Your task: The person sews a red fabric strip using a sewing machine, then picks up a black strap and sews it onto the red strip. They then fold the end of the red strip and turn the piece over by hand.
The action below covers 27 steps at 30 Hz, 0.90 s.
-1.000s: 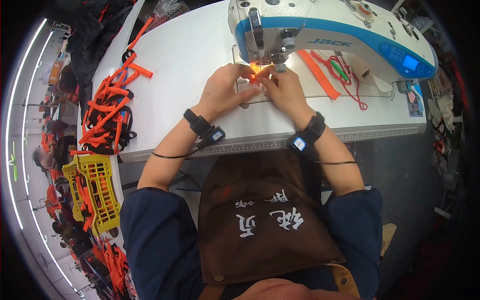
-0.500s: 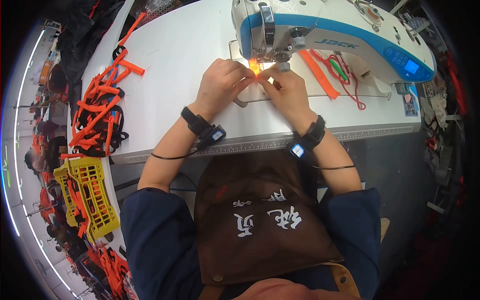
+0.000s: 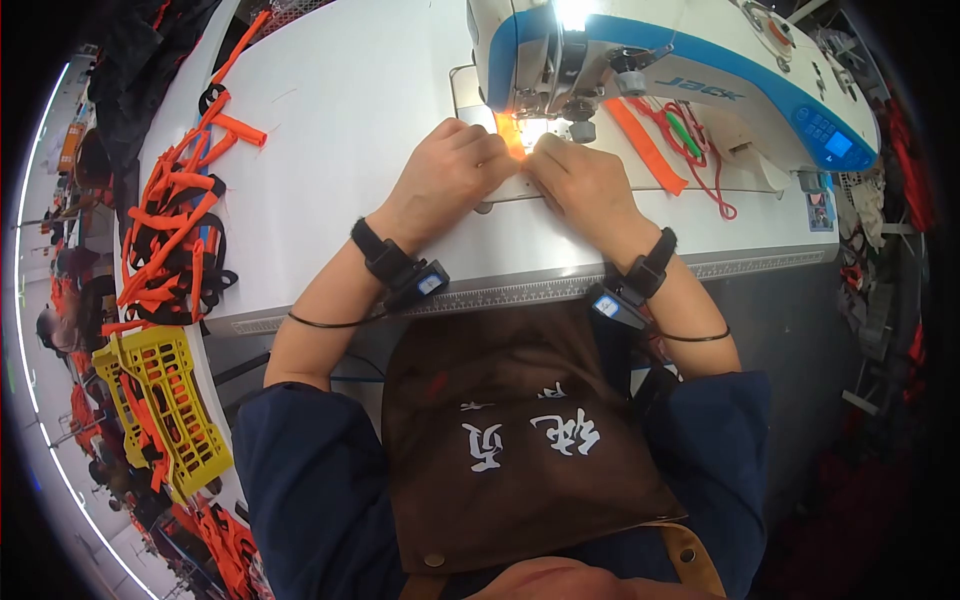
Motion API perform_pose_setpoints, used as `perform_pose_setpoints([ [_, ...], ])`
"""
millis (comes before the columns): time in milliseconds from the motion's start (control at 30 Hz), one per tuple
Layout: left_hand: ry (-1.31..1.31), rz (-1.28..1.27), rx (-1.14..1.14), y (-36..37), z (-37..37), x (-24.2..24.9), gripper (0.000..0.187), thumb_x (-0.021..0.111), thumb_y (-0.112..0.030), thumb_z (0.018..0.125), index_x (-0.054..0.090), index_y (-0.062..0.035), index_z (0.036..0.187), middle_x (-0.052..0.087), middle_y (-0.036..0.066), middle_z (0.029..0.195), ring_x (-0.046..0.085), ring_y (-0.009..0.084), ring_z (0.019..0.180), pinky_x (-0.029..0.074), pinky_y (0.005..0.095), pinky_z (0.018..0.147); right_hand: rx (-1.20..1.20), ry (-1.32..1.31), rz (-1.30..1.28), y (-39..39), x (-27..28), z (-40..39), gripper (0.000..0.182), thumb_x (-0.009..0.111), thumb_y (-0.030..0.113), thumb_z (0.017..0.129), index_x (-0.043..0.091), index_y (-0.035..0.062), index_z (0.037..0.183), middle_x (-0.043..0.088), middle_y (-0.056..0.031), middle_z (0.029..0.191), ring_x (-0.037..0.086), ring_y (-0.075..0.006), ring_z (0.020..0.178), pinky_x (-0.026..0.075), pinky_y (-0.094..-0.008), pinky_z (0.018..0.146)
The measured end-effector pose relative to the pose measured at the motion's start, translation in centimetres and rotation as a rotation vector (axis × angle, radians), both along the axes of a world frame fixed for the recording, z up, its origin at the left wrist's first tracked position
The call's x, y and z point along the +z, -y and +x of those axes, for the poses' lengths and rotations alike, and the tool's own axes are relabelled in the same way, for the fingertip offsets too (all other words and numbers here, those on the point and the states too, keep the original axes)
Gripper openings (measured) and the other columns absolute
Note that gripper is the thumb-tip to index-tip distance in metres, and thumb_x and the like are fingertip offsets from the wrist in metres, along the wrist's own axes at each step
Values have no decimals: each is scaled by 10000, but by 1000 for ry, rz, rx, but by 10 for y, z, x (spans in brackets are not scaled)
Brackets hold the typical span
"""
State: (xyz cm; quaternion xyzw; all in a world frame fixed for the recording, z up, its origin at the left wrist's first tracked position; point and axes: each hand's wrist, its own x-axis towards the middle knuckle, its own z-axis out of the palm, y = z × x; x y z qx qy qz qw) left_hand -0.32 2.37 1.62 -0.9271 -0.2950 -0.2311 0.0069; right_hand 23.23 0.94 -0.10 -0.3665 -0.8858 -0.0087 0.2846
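Note:
Under the lit needle area of the white and blue sewing machine (image 3: 690, 75) lies a small orange strip (image 3: 510, 133). My left hand (image 3: 455, 170) has its fingers closed on the near left edge of that strip. Close to its right side, my right hand (image 3: 580, 180) is pinched at the strip's near end; the fingertips are partly hidden, and what they hold is too small to make out. Both hands rest low over the machine bed, nearly touching.
Orange and black straps (image 3: 175, 225) are heaped on the table's left side, above a yellow basket (image 3: 165, 410). Right of my hands lie a flat orange strip (image 3: 645, 145), red cord (image 3: 715, 185) and a green object (image 3: 684, 133). A ruler edge (image 3: 520, 292) runs along the front.
The camera view has shifted slightly. My hands have turned so their backs show more, and my right fingers have closed up beside the strip.

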Motion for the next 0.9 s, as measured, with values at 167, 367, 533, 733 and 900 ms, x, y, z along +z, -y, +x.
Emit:
perform_pose_setpoints([
  [167,9,-51,-11,2,-2,3,223,771,-68,863,759,-108,1082,716,18,1053,671,228,992,513,379,909,25,-9,-25,2,2,0,79,721,100,853,666,60,892,637,-57,908,675,-237,777,552,-378,622],
  [367,160,-174,19,-6,-6,2,245,737,-92,928,752,-109,1172,744,38,1175,664,263,1118,501,401,976,42,-99,-123,7,2,5,148,754,91,820,706,60,957,653,-46,934,673,-250,815,550,-401,671],
  [533,138,-179,144,-5,-5,-2,262,740,-129,957,750,-110,1218,745,65,1241,663,287,1177,500,409,1001,59,-194,-219,0,1,8,159,745,60,832,743,75,990,654,-39,894,673,-253,796,545,-387,660],
  [733,182,-196,-4,-3,-1,-3,227,756,-152,949,772,-120,1173,748,41,1216,683,270,1105,531,413,947,45,-209,-229,-1,-1,5,81,730,111,855,731,81,930,660,-49,866,671,-274,843,555,-411,687],
  [900,141,-155,61,3,11,5,169,772,-161,939,790,-134,1104,751,15,1185,678,261,1059,534,399,926,17,-184,-233,4,1,10,89,719,116,882,722,74,959,670,-78,953,675,-288,873,565,-432,726],
])
